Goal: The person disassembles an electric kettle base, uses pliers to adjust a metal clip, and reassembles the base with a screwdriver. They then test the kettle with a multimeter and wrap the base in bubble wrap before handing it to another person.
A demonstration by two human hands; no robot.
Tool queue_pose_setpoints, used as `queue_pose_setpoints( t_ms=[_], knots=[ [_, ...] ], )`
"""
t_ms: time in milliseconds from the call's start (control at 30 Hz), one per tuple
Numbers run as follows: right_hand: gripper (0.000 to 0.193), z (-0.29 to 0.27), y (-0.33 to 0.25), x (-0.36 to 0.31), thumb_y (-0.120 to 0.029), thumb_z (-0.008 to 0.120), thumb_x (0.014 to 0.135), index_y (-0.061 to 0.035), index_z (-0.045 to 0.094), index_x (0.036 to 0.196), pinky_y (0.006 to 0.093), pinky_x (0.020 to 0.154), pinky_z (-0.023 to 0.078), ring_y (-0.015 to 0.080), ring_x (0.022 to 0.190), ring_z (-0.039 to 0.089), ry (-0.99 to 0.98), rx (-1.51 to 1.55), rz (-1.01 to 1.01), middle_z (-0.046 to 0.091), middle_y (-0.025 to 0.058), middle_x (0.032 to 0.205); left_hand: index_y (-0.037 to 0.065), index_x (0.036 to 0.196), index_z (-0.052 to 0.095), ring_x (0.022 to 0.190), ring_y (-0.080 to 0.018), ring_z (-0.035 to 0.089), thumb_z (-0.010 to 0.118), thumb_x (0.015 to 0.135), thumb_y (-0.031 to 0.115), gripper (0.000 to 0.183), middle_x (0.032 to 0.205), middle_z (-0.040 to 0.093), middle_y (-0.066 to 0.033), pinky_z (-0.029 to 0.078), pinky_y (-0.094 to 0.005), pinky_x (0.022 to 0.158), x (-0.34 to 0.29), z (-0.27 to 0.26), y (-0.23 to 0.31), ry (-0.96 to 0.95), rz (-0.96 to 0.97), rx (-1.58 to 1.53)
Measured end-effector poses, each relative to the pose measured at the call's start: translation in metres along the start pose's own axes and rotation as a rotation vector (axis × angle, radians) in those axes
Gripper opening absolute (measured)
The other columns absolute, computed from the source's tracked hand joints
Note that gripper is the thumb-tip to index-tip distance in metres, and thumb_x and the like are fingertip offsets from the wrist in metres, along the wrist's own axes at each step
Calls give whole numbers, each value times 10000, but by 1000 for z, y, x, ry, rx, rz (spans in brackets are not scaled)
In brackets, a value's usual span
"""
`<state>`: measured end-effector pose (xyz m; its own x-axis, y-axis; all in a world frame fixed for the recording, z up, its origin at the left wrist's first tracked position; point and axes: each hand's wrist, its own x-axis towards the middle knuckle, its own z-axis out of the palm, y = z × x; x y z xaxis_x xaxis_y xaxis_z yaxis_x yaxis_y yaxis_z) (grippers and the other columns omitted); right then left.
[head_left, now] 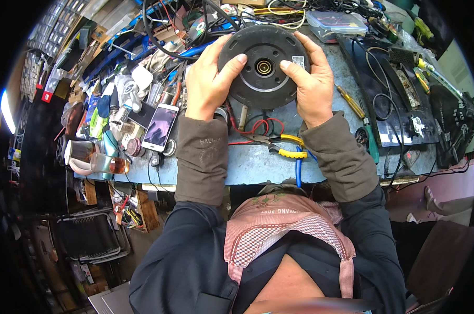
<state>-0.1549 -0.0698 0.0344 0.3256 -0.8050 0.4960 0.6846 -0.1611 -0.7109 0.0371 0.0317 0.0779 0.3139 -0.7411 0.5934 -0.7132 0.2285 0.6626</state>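
Observation:
Both my hands hold a round black kettle power base point(263, 90) above the far part of the blue workbench point(200, 170). Its face with the ringed central connector is turned up to me. At the left rim, my left hand point(212, 81) grips it with the thumb lying on the face. My right hand point(311, 83) clasps the opposite rim, thumb beside the connector and a small white label. The fingers beneath are partly hidden. Below the base, yellow-handled pliers point(287, 146) lie on the bench near red wires point(271, 121).
A white smartphone point(160, 128) lies left of my left forearm, amid crowded tools and parts. A glass cup point(108, 163) with brown liquid rests near the front left edge. Right of my hand are a screwdriver point(350, 101) and a black panel point(391, 112). Cables point(195, 26) pile up behind.

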Motion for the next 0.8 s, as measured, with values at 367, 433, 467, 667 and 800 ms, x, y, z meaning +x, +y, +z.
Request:
queue_pose_setpoints(
  t_ms=[367,433,467,667,800],
  knots=[
    [645,8,-2,-6,86,721,968,13,545,1585,348,1134,563,224,1340,668,-40,-53,-15,648,169,1514,59,1375,788,978,-104,640,913,894,295,550,1161,711,-23,499,-260,872,4,2,-35,-13,-92,-465],
    [643,6,-2,-3,79,719,970,18,540,1585,348,1137,561,223,1338,668,-43,-84,-22,651,167,1509,56,1377,787,975,-100,640,914,892,281,548,1170,711,-21,498,-255,868,5,1,-34,-18,-90,-454],
    [644,5,-1,-3,76,718,971,15,539,1587,349,1139,560,224,1338,668,-45,-93,-25,652,167,1508,55,1378,787,973,-98,641,914,892,273,548,1175,711,-20,497,-253,866,6,2,-34,-21,-89,-451],
    [648,7,3,-4,54,754,958,-38,571,1573,331,1060,591,180,1234,702,-25,-193,-94,694,126,1408,59,1377,791,918,-82,613,922,878,276,559,1153,708,-6,487,-245,824,4,5,-34,-4,-101,-505],
    [654,-2,13,-1,23,764,988,-42,547,1602,335,1105,564,190,1289,668,-51,-436,-184,675,137,1452,68,1378,795,934,-87,640,925,868,246,556,1149,692,-13,499,-246,836,4,1,-40,-23,-78,-412]
  ],
)
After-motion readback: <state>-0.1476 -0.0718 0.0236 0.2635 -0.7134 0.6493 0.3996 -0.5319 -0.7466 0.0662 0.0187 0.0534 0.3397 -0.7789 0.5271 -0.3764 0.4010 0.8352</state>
